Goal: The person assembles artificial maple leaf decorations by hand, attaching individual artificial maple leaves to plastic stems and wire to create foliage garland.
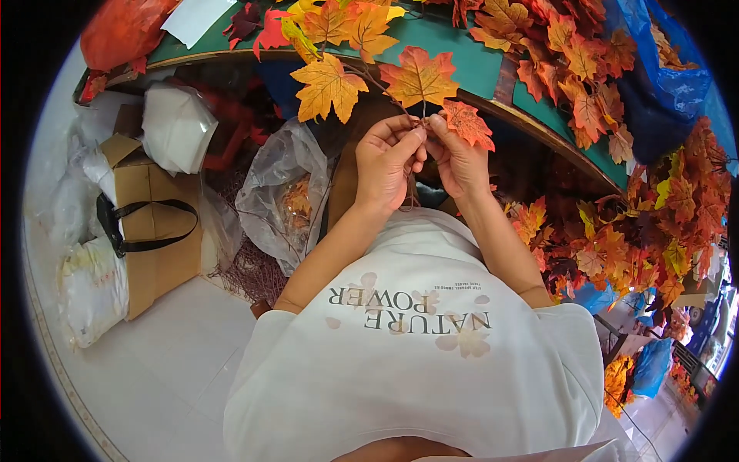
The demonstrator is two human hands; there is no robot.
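My left hand [387, 163] and my right hand [461, 160] meet just off the table's near edge, thumbs and fingers pinched together. Between them runs the thin brown stem of an artificial maple-leaf garland [372, 79]. An orange leaf [419, 78] stands up from the point where my fingertips come together. Beside my right thumb hangs a red-orange leaf [468, 125]. To the left, a yellow-orange leaf [329, 87] spreads over the edge. Loose stem ends dangle below my left fingers. The exact joint between stems is hidden by my fingertips.
The green table [469, 65] curves across the top, bearing more leaves. Heaps of red and orange leaves [639, 223] hang at the right beside a blue plastic bag [670, 73]. On the left floor stand a cardboard box [160, 231] and a clear plastic bag [281, 192].
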